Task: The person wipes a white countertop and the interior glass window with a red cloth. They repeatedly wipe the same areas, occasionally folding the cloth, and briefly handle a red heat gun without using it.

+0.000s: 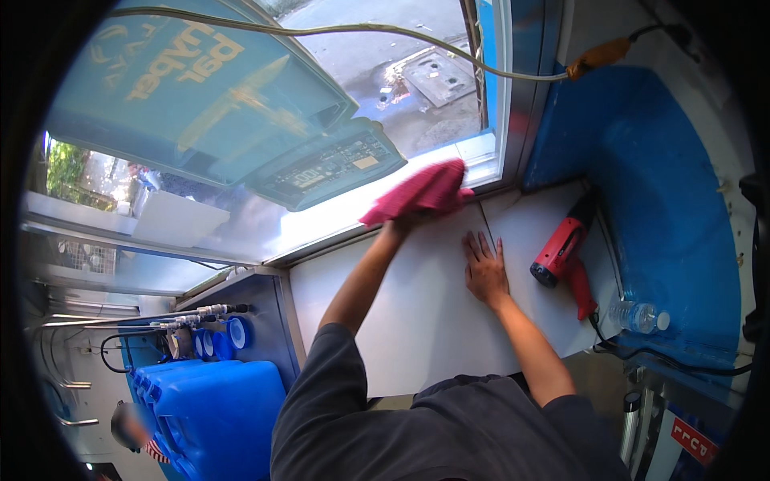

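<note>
A pinkish-red cloth [421, 191] is bunched in my left hand [407, 224], pressed up at the bottom of the window [433, 88] by its light sill. The cloth covers most of those fingers and its edges are smeared by motion. My right hand [486, 275] lies flat on the white counter [401, 309], fingers spread, holding nothing. To the right of it, a red and black heat gun [561, 247] rests on the counter, its black nozzle toward the blue wall [642, 184].
A clear plastic bottle [639, 317] lies on its side by the heat gun's black cord [666, 358]. A pale cable [361, 30] hangs across the window. Large blue jugs [228, 409] stand at left below metal taps [188, 319]. Beyond them is another person [132, 426].
</note>
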`<action>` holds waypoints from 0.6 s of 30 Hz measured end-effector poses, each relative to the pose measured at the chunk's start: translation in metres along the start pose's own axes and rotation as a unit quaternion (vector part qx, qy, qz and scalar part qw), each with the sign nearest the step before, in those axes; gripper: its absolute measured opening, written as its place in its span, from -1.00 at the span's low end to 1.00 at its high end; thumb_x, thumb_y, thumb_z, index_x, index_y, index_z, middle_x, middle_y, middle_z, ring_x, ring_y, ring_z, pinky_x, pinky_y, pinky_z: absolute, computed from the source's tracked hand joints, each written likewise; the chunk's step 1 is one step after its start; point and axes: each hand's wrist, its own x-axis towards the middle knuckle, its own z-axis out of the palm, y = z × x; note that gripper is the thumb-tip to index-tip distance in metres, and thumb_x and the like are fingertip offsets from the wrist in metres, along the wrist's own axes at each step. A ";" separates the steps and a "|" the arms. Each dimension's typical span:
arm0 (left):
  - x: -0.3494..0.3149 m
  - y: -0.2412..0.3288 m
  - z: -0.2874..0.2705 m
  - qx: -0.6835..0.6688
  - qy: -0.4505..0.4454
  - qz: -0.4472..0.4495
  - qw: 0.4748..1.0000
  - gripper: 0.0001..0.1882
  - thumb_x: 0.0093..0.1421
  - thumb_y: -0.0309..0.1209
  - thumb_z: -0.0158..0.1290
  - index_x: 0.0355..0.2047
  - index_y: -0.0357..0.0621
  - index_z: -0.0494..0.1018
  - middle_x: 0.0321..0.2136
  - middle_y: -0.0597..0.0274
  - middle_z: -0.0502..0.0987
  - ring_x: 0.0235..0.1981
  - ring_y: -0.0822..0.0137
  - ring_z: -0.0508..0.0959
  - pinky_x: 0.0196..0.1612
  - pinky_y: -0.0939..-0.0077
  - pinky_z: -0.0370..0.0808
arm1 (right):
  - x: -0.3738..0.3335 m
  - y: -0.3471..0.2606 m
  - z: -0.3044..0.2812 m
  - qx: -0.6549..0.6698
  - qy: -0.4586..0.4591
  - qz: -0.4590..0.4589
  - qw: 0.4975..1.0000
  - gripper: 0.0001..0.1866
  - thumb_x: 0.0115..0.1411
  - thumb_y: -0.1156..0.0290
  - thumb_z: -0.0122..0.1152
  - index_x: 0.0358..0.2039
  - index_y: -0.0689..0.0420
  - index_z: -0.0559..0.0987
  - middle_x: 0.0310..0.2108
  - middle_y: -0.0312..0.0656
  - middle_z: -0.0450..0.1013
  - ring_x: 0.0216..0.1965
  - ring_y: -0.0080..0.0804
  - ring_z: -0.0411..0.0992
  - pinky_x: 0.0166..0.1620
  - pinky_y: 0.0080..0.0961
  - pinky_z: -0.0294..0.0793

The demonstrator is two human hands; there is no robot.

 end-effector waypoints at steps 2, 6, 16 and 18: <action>0.016 0.015 0.025 -0.204 -0.051 -0.086 0.974 -0.37 0.23 0.15 0.06 0.15 0.02 0.39 0.03 -0.03 0.50 0.03 0.10 0.54 0.08 0.14 0.45 | 0.001 0.001 0.001 -0.036 -0.024 0.003 0.999 -0.31 0.17 0.33 0.05 0.35 0.11 0.24 0.42 -0.21 0.09 0.45 -0.22 -0.01 0.43 0.17 -0.26; 0.038 0.039 -0.010 -0.080 0.041 -0.013 0.996 -0.26 0.14 0.02 0.25 0.26 0.05 0.32 0.13 0.15 0.49 0.18 0.22 0.45 0.24 0.26 0.32 | 0.001 0.001 0.001 -0.036 0.028 -0.018 0.999 -0.33 0.14 0.33 0.10 0.31 0.14 0.31 0.40 -0.20 0.14 0.44 -0.23 0.02 0.44 0.09 -0.20; 0.110 0.037 -0.008 -0.406 0.069 -0.020 0.911 -0.25 0.18 -0.18 0.25 0.33 -0.06 0.24 0.31 0.09 0.29 0.31 0.20 0.31 0.42 0.31 0.05 | 0.003 -0.002 -0.002 -0.027 0.012 0.000 1.000 -0.38 0.15 0.42 0.04 0.28 0.16 0.36 0.36 -0.16 0.21 0.40 -0.18 0.12 0.44 0.08 -0.19; 0.104 0.040 0.004 -0.491 -0.054 -0.129 0.860 -0.14 0.18 -0.16 0.23 0.40 -0.04 0.08 0.38 0.09 0.15 0.40 0.19 0.15 0.44 0.35 -0.05 | 0.002 -0.002 -0.001 -0.028 0.005 0.007 1.000 -0.38 0.15 0.42 0.04 0.27 0.16 0.37 0.36 -0.16 0.22 0.40 -0.18 0.12 0.44 0.08 -0.19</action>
